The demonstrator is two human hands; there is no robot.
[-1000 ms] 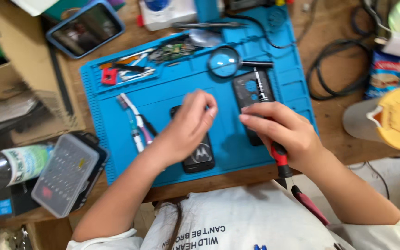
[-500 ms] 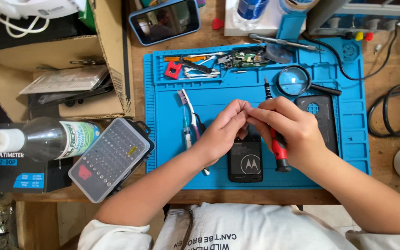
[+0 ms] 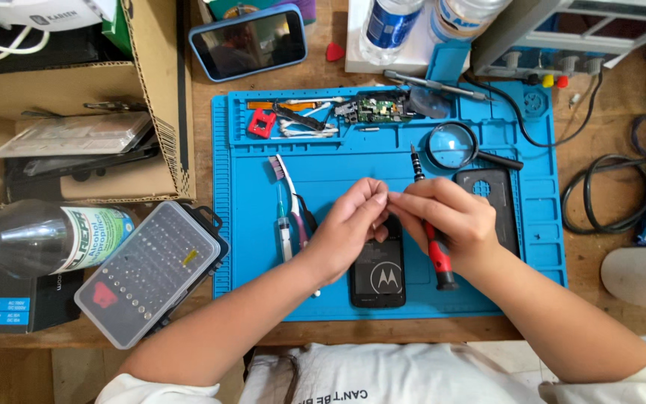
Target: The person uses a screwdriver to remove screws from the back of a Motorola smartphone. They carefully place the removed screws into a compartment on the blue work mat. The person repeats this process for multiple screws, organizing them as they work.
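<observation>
A cluttered wooden workbench carried a blue repair mat (image 3: 263, 262), and everything centred on the black phone (image 3: 377, 277) lying near the mat's front edge. Just above the phone, the left hand (image 3: 349, 224) pinched its fingertips together on something too small to make out, meeting the right hand (image 3: 443, 221), which was clamped on a red-handled screwdriver (image 3: 435, 247). Above the phone lay a removed circuit board (image 3: 375, 111); right of it, a back cover (image 3: 491, 202), so disassembly looked well advanced. Left of the phone, bare mat offered working room.
</observation>
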